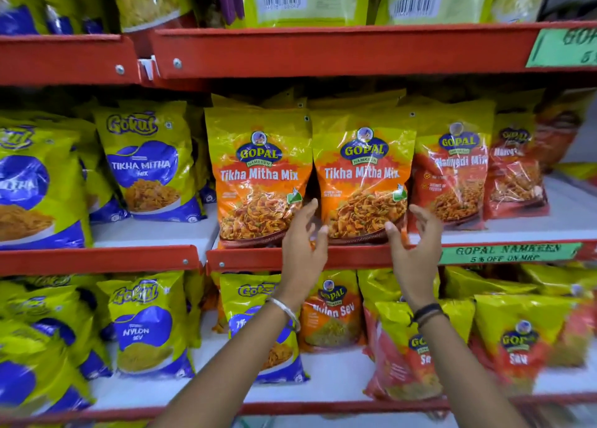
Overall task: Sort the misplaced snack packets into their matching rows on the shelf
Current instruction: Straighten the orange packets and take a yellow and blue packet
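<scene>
Two orange Gopal Tikha Mitha Mix packets stand upright side by side on the middle shelf, the left one (258, 175) and the right one (363, 182). My left hand (303, 243) is open at the lower left corner of the right packet, fingers apart, near the gap between the two. My right hand (416, 246) is open at that packet's lower right corner, thumb close to its edge. Neither hand grips anything. A yellow-and-blue Gokul packet (258, 324) stands on the lower shelf among Gopal packets, partly hidden by my left forearm.
Gokul Tikha Mitha packets (147, 162) fill the middle shelf's left side. Red Gopal Nadiyadi Mix packets (452, 175) stand on the right. Below are Gokul Nylon Sev (145, 324), Gopal Nylon Sev (332, 314) and red Gopal Sev (517, 343). Red shelf lips (323, 49) run across, with green price labels (504, 253).
</scene>
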`<state>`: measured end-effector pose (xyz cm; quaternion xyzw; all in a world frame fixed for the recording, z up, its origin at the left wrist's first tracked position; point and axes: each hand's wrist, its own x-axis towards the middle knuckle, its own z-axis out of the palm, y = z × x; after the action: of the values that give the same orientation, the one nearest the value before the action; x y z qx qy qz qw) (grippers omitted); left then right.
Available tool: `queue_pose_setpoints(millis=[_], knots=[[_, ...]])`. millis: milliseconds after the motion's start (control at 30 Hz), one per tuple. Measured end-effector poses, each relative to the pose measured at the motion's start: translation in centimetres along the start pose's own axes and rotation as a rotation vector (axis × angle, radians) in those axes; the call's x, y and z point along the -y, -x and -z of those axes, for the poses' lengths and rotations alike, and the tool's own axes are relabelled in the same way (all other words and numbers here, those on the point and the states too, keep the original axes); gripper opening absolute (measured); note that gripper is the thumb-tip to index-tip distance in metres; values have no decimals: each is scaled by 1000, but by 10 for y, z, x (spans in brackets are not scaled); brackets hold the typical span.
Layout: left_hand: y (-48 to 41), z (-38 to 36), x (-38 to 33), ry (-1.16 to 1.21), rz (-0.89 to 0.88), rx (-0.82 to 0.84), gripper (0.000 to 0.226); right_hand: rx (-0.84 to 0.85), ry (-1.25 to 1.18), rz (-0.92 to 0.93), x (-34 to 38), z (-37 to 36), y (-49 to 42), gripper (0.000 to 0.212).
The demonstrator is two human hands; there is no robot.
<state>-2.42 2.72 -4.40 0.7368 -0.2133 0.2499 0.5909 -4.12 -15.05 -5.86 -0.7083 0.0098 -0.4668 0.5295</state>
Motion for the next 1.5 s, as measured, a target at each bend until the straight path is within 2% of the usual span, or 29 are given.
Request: queue_pose_setpoints(millis=[100,167,333,433,567,667,733,800,867,1067,1333,1500], knots=[[40,25,7,20,-73,-119,33,82,-17,47,2,-9,53,30],[71,40,23,-10,-18,-158,29,189,-15,-8,-4,-19,91,28],[137,79,83,-110,239,-161,29,365,-28,-301,-34,-50,168,27],[158,101,121,-160,385,-155,35,505,-36,-541,-54,-72,199,37],[170,118,168,-227,621,-66,56,711,-27,-692,-78,-97,224,49],[166,124,194,-202,786,13,65,777,-10,-753,-93,-106,232,59],[160,126,208,-121,860,54,63,774,-11,-766,-101,-110,233,55],[156,129,219,-74,906,118,50,768,5,-737,-106,-112,235,47],[157,133,224,-101,868,171,37,739,31,-722,-107,-110,237,45],[180,148,210,1,768,112,38,637,37,-675,-84,-97,256,45],[182,206,144,134,617,62,38,541,-58,-547,-3,-90,264,46],[151,259,100,151,496,147,34,483,-134,-388,57,-102,250,42]])
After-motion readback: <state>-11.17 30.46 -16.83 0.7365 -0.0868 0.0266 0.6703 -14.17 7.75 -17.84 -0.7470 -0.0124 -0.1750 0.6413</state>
